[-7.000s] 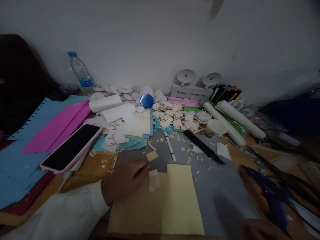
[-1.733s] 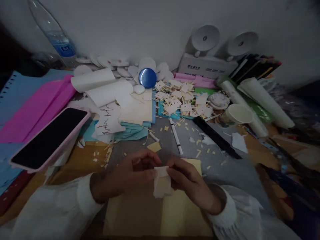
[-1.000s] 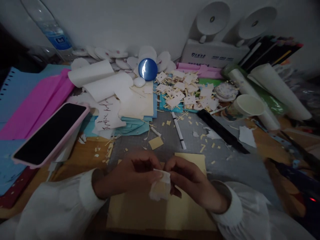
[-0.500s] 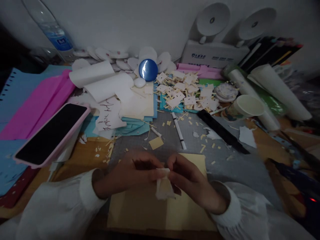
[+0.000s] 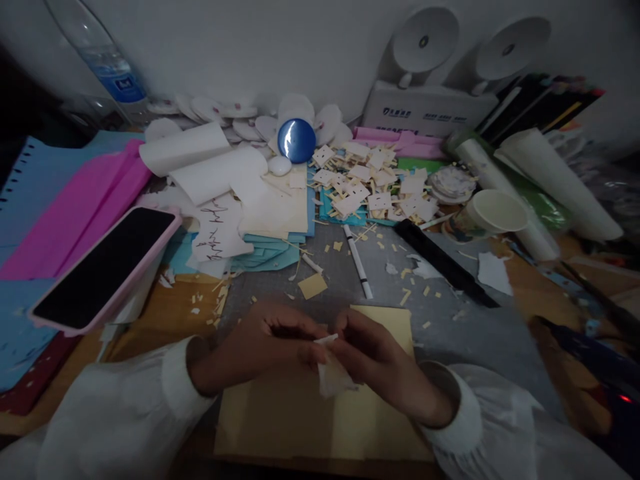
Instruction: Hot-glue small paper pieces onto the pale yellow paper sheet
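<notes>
Between my fingertips hangs a small, thin whitish piece of paper [image 5: 334,377], slightly blurred and tilted. My left hand [image 5: 275,343] pinches its upper left edge, with the thumb across the front. The upper right edge is gripped by my right hand [image 5: 377,360], closed on it with thumb and index finger. Both hands are above a yellowish cardboard sheet [image 5: 280,427] near the table's front edge. The fingertips hide part of the paper's top. Beyond them lies a small yellow card piece [image 5: 313,286] and a white pen with black bands [image 5: 357,261].
A phone [image 5: 107,267] lies at left near pink paper [image 5: 75,207]. Several small square paper faces on sticks [image 5: 377,183] pile up at the back. A black bar [image 5: 445,263], paper cup [image 5: 493,213] and white rolls [image 5: 560,183] are at right. Yellow scraps litter the grey mat [image 5: 480,347].
The paper has tilted, its lower end swinging slightly right. My left thumb has bent and drawn back a little, while both hands stay in nearly the same place.
</notes>
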Motion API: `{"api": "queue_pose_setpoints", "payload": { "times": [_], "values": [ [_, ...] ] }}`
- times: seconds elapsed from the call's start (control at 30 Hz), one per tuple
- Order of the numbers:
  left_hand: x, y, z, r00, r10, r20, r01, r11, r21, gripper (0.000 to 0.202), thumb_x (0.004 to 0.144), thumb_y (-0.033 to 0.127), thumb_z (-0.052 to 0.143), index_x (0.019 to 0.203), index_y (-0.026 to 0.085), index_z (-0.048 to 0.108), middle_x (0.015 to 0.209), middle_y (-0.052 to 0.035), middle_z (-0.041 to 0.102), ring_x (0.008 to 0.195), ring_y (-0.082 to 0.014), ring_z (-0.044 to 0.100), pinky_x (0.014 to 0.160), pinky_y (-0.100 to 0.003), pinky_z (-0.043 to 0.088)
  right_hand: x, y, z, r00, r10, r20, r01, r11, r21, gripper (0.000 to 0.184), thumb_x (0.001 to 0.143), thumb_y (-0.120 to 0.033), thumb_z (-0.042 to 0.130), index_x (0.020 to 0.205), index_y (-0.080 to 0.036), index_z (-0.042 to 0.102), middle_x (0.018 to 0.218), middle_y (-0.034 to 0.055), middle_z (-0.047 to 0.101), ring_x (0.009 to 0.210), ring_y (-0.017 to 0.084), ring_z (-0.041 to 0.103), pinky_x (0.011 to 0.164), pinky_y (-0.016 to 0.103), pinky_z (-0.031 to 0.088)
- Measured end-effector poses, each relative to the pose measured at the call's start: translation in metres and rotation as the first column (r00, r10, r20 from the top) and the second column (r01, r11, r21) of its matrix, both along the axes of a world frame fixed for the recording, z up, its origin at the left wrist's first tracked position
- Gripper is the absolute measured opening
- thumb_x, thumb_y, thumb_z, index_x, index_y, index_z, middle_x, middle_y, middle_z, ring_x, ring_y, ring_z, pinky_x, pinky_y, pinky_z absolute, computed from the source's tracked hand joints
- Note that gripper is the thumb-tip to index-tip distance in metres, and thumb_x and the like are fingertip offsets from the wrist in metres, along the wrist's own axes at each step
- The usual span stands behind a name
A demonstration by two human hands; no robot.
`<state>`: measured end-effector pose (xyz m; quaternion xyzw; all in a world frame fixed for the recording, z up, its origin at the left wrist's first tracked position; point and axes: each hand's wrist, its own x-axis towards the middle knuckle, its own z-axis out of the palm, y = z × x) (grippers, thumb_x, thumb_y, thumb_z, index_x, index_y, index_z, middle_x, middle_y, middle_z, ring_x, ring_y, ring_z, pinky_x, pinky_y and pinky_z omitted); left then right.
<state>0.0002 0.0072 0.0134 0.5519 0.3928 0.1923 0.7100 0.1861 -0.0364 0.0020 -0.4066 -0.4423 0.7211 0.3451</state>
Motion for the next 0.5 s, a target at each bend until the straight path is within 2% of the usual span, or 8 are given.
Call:
{"api": "queue_pose_setpoints", "payload": {
  "times": [0.1,0.17,0.23,0.37,0.5],
  "values": [
    [0.0006,-0.0005,-0.0031,0.999,0.051,0.013,-0.050,0.995,-0.090,0.014,0.066,0.029,0.077,0.070,0.016,0.074,0.062,-0.0006,0.069,0.058,-0.0128,0.061,0.055,-0.020,0.047,0.0017,-0.0017,-0.0030,0.994,0.016,-0.111,-0.021,0.999,-0.039,0.035,0.085,-0.047,0.060,0.073,-0.020,0.042,0.061,-0.0064,0.041,0.049,0.005,0.034,0.044,0.018,0.026],
    [0.0010,-0.0006,-0.0042,0.996,0.090,0.019,-0.086,0.984,-0.157,0.015,0.065,0.029,0.078,0.071,0.016,0.073,0.063,-0.0003,0.069,0.057,-0.0126,0.061,0.056,-0.021,0.048,0.0037,-0.0033,-0.0058,0.976,0.035,-0.213,-0.044,0.998,-0.036,0.035,0.088,-0.048,0.054,0.073,-0.018,0.044,0.061,-0.0053,0.042,0.050,0.006,0.035,0.044,0.019,0.027],
    [0.0014,-0.0005,-0.0040,0.992,0.124,0.025,-0.117,0.974,-0.196,0.015,0.064,0.028,0.079,0.070,0.016,0.072,0.063,0.0002,0.069,0.057,-0.0119,0.061,0.057,-0.021,0.048,0.0056,-0.0044,-0.0073,0.970,0.052,-0.236,-0.059,0.998,-0.020,0.036,0.091,-0.048,0.048,0.072,-0.017,0.047,0.062,-0.0041,0.042,0.050,0.006,0.036,0.045,0.019,0.029],
    [0.0032,0.0004,-0.0008,0.987,0.157,0.014,-0.150,0.965,-0.214,0.012,0.063,0.023,0.079,0.067,0.015,0.070,0.059,0.0022,0.066,0.054,-0.0104,0.059,0.056,-0.021,0.048,0.0068,-0.0037,-0.0031,0.992,0.126,-0.028,-0.125,0.992,0.027,0.037,0.091,-0.050,0.047,0.072,-0.018,0.048,0.063,-0.0026,0.045,0.053,0.008,0.039,0.046,0.020,0.031],
    [0.0037,0.0012,-0.0001,0.987,0.162,0.009,-0.157,0.966,-0.206,0.012,0.063,0.024,0.078,0.067,0.015,0.070,0.059,0.0026,0.065,0.054,-0.0101,0.058,0.055,-0.020,0.047,0.0057,-0.0018,0.0018,0.978,0.121,0.169,-0.159,0.960,0.231,0.039,0.094,-0.048,0.040,0.072,-0.018,0.050,0.062,-0.0018,0.045,0.055,0.009,0.039,0.049,0.022,0.031]
  ]
}}
